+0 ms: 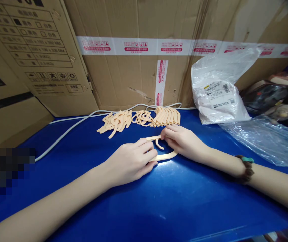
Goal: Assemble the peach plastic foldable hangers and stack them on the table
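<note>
A beige plastic clothes hanger (167, 156) is held between both hands just above the blue table. My left hand (135, 159) is closed around its left part, fingers wrapped over the upper and lower bars. At the right, my right hand (182, 139) pinches the end of the upper bar, close to the curved lower bar. Between the hands, a small curved hook (159, 145) shows inside the frame of the hanger. Its ends are hidden by my fingers. Beyond the hands lie a row of curved hanger arms (167, 116), a heap of hooks (143, 117) and loose flat strips (118, 121).
Large cardboard boxes (128, 77) stand behind the blue table (179, 201). A white cable (68, 137) runs along the back and left. A labelled plastic bag (219, 97) stands back right, with a clear plastic sheet (264, 141) in front.
</note>
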### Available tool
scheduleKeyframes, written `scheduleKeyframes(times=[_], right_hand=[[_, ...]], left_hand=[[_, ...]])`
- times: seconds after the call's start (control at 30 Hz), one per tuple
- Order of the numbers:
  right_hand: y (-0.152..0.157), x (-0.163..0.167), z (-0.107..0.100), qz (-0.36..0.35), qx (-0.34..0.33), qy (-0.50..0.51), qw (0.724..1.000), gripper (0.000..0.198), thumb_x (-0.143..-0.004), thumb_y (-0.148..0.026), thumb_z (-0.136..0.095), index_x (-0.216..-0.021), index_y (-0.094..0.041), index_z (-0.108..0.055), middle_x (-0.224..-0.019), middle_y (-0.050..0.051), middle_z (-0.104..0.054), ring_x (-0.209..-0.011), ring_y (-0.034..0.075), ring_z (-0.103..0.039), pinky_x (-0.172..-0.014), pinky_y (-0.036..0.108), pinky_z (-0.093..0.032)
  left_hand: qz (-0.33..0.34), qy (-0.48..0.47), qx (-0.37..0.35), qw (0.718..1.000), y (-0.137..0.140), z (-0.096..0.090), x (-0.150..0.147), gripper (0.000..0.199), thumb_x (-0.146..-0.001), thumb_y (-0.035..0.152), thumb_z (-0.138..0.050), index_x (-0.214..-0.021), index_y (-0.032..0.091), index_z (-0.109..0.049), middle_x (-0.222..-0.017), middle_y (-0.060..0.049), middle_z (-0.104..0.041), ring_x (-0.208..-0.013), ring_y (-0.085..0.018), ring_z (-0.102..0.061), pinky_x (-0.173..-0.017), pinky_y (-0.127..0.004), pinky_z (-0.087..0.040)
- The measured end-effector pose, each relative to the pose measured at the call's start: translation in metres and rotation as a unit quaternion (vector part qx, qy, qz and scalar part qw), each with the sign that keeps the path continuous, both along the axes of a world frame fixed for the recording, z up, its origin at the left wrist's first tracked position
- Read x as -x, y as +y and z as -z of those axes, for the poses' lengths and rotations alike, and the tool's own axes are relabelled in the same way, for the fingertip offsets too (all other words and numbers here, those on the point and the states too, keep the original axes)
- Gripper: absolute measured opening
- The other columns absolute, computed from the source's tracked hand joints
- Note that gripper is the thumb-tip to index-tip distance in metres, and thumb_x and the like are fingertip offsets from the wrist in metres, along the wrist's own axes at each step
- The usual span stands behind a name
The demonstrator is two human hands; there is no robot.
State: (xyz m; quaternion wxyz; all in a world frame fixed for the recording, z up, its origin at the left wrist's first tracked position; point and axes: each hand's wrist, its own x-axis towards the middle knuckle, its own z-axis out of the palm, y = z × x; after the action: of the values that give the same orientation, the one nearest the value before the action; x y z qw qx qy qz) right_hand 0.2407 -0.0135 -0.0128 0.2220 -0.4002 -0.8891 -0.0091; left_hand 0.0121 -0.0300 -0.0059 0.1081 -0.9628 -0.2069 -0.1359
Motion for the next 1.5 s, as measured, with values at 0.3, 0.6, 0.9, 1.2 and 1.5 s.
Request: scheduleKeyframes(times=[0.3,0.6,0.9,1.2,1.5], right_hand=[[0.0,0.0,-0.001,0.016,0.014,-0.012,1.0,0.015,-0.09,-0.009,-0.046,-0.089,-0.016,-0.059,-0.09,0.007,-0.063,-0.085,0.019,-0.057,-0.078,0.032,-0.044],[0.001,-0.001,0.0,0.02,0.017,-0.006,1.0,0.016,-0.09,-0.009,-0.045,-0.09,-0.015,-0.06,-0.091,0.008,-0.063,-0.086,0.02,-0.057,-0.08,0.032,-0.043],[0.002,-0.001,0.001,0.025,0.014,-0.009,1.0,0.014,-0.089,-0.01,-0.047,-0.089,-0.016,-0.059,-0.09,0.007,-0.063,-0.086,0.019,-0.057,-0.078,0.031,-0.043],[-0.014,0.003,-0.009,-0.072,-0.097,-0.027,0.992,0.019,-0.095,-0.02,-0.043,-0.099,-0.014,-0.06,-0.099,0.008,-0.064,-0.089,0.019,-0.056,-0.077,0.032,-0.041],[-0.025,0.008,-0.008,-0.162,-0.177,-0.104,0.965,0.024,-0.097,-0.025,-0.042,-0.107,-0.014,-0.062,-0.1,0.007,-0.066,-0.085,0.019,-0.054,-0.069,0.033,-0.035]], left_hand=[[-0.011,-0.005,0.023,1.0,0.001,0.0,0.001,0.024,-0.096,0.028,-0.041,-0.089,0.017,-0.061,-0.098,-0.007,-0.06,-0.09,-0.02,-0.055,-0.066,-0.029,-0.046],[-0.009,-0.021,0.009,1.0,0.001,0.0,0.002,0.027,-0.097,0.031,-0.041,-0.089,0.016,-0.062,-0.095,-0.005,-0.063,-0.086,-0.019,-0.056,-0.066,-0.029,-0.045],[-0.171,-0.18,0.018,0.969,0.01,-0.005,0.007,0.013,-0.094,0.021,-0.047,-0.093,0.022,-0.059,-0.085,0.001,-0.065,-0.085,-0.018,-0.056,-0.069,-0.028,-0.04],[-0.385,-0.235,0.12,0.884,0.048,-0.032,0.039,0.011,-0.076,0.022,-0.05,-0.085,0.021,-0.056,-0.077,0.0,-0.063,-0.068,-0.018,-0.057,-0.057,-0.026,-0.035],[-0.458,-0.189,0.097,0.863,0.073,-0.022,0.068,0.018,-0.083,0.037,-0.049,-0.087,0.022,-0.059,-0.079,-0.004,-0.066,-0.074,-0.023,-0.061,-0.061,-0.03,-0.039]])
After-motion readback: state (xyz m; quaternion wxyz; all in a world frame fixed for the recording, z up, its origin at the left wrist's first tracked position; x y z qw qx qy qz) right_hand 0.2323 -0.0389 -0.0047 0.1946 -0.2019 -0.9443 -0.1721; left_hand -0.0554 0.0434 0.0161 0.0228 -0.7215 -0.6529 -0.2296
